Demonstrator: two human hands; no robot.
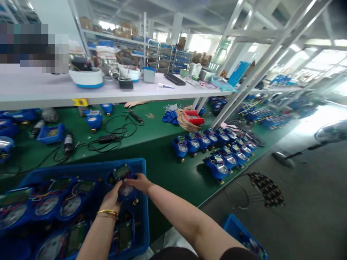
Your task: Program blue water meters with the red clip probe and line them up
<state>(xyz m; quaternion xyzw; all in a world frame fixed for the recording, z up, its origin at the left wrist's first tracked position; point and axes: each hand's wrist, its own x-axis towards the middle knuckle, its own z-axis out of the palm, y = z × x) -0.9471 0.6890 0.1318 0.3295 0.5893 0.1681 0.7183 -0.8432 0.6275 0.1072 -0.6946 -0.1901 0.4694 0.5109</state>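
Both of my hands are on one blue meter (127,191) with a small green circuit board and display, over the right part of a blue crate (146,216). My left hand (112,196), below a gold bracelet, grips its left side. On its upper right side lies my right hand (139,182), fingers bent round the edge. Several more blue meters (71,206) with round dials, displays and loose wires fill the crate to the left and below.
Rows of blue meters (229,159) stand on the green bench (173,184) at the right. Cables, a blue parts tray (51,133), a red tray (193,117) and another person's hand (132,104) lie beyond. A white shelf (151,94) crosses above; a chair (265,189) is at right.
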